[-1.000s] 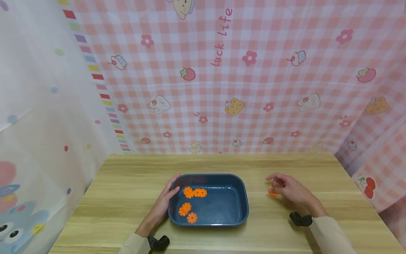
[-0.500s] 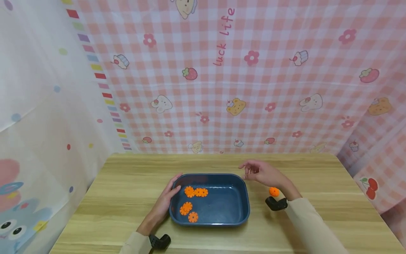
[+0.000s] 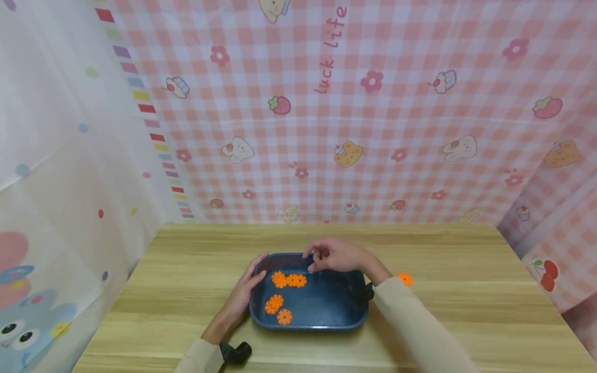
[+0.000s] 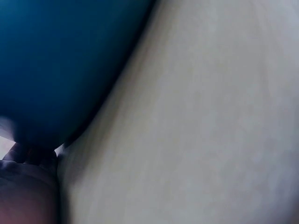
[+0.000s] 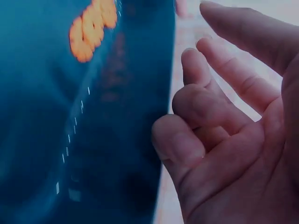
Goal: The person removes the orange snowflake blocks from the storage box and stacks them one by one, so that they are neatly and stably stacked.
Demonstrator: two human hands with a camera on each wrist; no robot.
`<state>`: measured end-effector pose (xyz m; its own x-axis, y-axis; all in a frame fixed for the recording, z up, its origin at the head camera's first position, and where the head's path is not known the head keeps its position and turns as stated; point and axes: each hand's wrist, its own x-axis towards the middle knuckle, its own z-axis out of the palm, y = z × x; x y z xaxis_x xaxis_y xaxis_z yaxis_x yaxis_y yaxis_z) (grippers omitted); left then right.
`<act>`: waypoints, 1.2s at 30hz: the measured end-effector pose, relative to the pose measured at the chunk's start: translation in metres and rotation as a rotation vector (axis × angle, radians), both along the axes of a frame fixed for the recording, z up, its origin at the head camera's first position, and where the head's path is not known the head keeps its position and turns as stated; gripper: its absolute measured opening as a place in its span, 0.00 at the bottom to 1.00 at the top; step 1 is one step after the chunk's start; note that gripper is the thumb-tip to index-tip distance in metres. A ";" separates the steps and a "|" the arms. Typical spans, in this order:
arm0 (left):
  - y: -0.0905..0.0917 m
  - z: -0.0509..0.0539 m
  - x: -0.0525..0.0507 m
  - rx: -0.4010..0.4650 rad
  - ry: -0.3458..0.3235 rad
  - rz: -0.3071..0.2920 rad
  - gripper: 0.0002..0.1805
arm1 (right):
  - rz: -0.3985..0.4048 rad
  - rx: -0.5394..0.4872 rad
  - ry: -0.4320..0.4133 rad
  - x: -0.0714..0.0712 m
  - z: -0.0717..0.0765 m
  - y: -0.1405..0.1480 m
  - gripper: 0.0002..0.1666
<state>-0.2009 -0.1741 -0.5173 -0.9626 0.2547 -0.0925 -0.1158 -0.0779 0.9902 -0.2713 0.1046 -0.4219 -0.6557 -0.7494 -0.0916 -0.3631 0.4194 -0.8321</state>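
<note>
A dark blue rectangular tray (image 3: 322, 305) sits on the table, holding several orange notched plastic discs (image 3: 284, 317) on its left side. My left hand (image 3: 242, 292) grips the tray's left rim, thumb over the edge and fingers along the outer wall. Above the tray's back rim hovers my right hand (image 3: 338, 256). In the right wrist view that hand (image 5: 229, 107) has loosely bent fingers, the index straighter, and nothing between them. Another orange disc (image 3: 405, 280) lies on the table right of the tray, beside my right sleeve.
The wooden table (image 3: 466, 290) extends on both sides of the tray. Behind it hangs a pink checked cloth (image 3: 350, 114), with a white dotted cloth (image 3: 70, 145) at the left. Black wrist cameras (image 3: 236, 353) stick out from both wrists.
My right hand has left the orange disc on the table at right and moved left, over the tray's back rim. The left hand stays on the tray; the discs inside lie as before.
</note>
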 end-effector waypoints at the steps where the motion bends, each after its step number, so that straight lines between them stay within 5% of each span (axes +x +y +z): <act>1: 0.000 0.000 0.000 0.000 -0.001 0.001 0.30 | 0.015 0.009 0.002 0.000 -0.001 -0.005 0.18; 18: 0.000 0.001 -0.003 -0.020 0.004 0.001 0.30 | 0.189 0.153 -0.084 0.010 -0.035 -0.065 0.16; 36: -0.002 -0.001 0.000 -0.028 0.011 0.001 0.30 | 0.186 0.190 -0.072 0.012 -0.057 -0.089 0.16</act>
<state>-0.2011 -0.1760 -0.5183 -0.9638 0.2516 -0.0885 -0.1044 -0.0506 0.9932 -0.2591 0.0161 -0.4793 -0.4952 -0.8212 -0.2835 -0.3910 0.5021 -0.7714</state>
